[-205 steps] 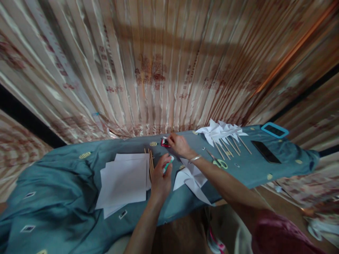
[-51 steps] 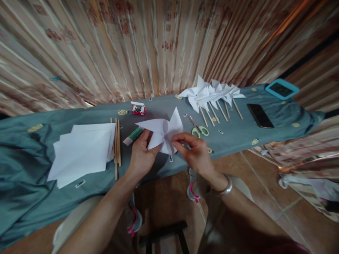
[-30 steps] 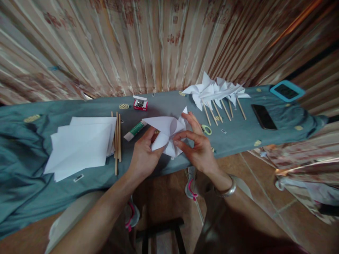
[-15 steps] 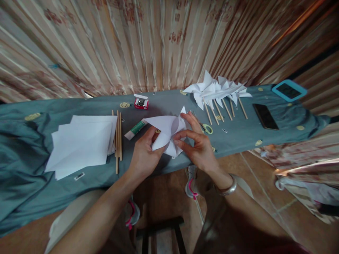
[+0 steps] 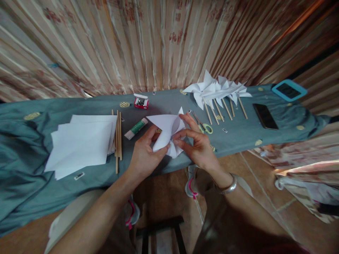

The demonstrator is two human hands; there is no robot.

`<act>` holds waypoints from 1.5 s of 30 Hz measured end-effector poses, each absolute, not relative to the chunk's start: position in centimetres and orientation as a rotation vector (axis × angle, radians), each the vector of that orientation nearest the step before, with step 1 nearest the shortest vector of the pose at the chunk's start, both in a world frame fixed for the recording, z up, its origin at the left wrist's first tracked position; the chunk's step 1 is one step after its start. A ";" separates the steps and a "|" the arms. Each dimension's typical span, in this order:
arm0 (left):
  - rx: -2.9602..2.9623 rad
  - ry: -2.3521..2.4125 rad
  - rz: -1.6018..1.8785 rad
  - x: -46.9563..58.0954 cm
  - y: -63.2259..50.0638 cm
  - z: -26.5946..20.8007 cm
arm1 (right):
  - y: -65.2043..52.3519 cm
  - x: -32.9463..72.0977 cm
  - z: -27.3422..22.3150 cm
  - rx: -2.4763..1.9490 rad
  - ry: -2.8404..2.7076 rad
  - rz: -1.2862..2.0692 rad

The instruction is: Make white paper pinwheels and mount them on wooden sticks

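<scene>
A white paper pinwheel (image 5: 167, 127) with curled-in blades is held between my two hands over the cloth near the table's front edge. My left hand (image 5: 145, 153) grips its left side, thumb on the paper and fingers behind. At the centre, my right hand (image 5: 197, 146) pinches the folded paper tips between thumb and index finger, while its other fingers stretch along the right blade. Whatever sits under that pinch is hidden. Just left of the pinwheel lies a glue stick (image 5: 136, 129). Green-handled scissors (image 5: 207, 128) lie beyond my right hand.
White paper sheets (image 5: 79, 144) are stacked at the left, beside several wooden sticks (image 5: 118, 141). A small red box (image 5: 141, 103) of metal pins stands open behind. Finished pinwheels (image 5: 212, 90) on sticks lie back right, near a phone (image 5: 265, 116) and a blue-framed device (image 5: 289, 90).
The pinwheel has tilted slightly and its top tip has shifted left. My left thumb has moved further in toward its centre. More of the scissors shows past my right hand.
</scene>
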State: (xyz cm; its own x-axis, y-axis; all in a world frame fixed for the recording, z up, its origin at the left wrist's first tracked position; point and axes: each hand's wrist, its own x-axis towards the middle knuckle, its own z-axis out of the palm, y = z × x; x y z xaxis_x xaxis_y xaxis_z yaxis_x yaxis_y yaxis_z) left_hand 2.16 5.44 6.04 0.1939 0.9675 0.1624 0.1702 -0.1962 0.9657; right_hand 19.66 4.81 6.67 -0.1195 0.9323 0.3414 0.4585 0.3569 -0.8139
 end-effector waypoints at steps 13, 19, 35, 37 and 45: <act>1.527 1.106 1.094 2.0 5.4 6.6 | 4.7 19.7 6.9 -1.243 -1.730 0.739; 1.520 1.100 1.094 2.0 5.4 6.6 | 4.7 19.8 7.0 -1.256 -1.761 0.718; 1.604 1.088 1.079 1.7 5.2 6.4 | 5.0 20.0 6.9 -1.248 -1.704 0.839; 1.615 1.099 1.076 1.7 5.2 6.4 | 5.0 20.1 6.9 -1.234 -1.687 0.858; 1.699 1.161 1.058 1.5 4.8 6.5 | 4.8 19.9 6.8 -1.237 -1.689 0.834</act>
State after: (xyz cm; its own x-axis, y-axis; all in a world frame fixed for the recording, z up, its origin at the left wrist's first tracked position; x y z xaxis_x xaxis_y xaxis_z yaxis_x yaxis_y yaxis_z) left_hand 1.46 4.83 6.47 0.2272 0.9545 0.1933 0.2806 -0.2543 0.9255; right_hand 19.92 4.84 6.80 -0.1393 0.9581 0.2503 0.3837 0.2852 -0.8783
